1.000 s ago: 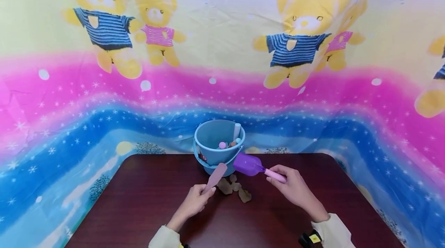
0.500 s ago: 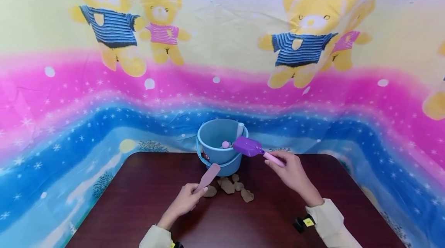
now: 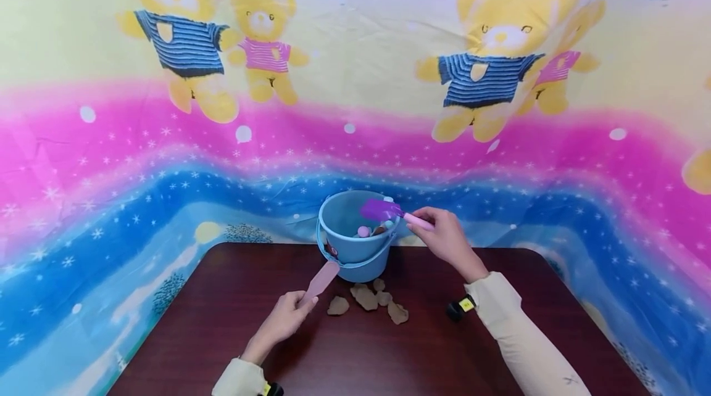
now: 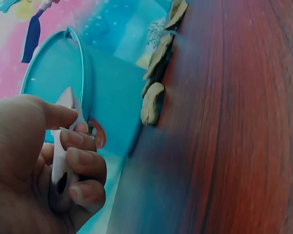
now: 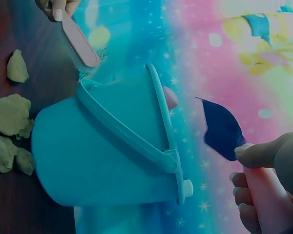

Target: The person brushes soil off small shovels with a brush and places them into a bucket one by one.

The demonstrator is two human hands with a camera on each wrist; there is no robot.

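Observation:
My right hand (image 3: 447, 242) grips the pink handle of a purple toy shovel (image 3: 380, 210), its blade over the mouth of a light blue bucket (image 3: 361, 252). In the right wrist view the shovel blade (image 5: 222, 129) stands apart from the bucket rim. My left hand (image 3: 281, 317) holds a pink brush (image 3: 322, 280) by its handle, left of the bucket; pale bristles show along its underside in the right wrist view. Several flat brown clay-like pieces (image 3: 363, 297) lie on the table in front of the bucket.
Inside the bucket are a pink round-ended thing (image 3: 363, 231), a brown piece (image 3: 379, 231) and light blue-ended things. The dark red table (image 3: 355, 353) has rounded far corners. A cloth with printed bears (image 3: 494, 69) hangs behind and along both sides.
My right hand has raised the shovel from beside the bucket to above its mouth. My left hand has drawn the brush left, away from the brown pieces, uncovering one of them.

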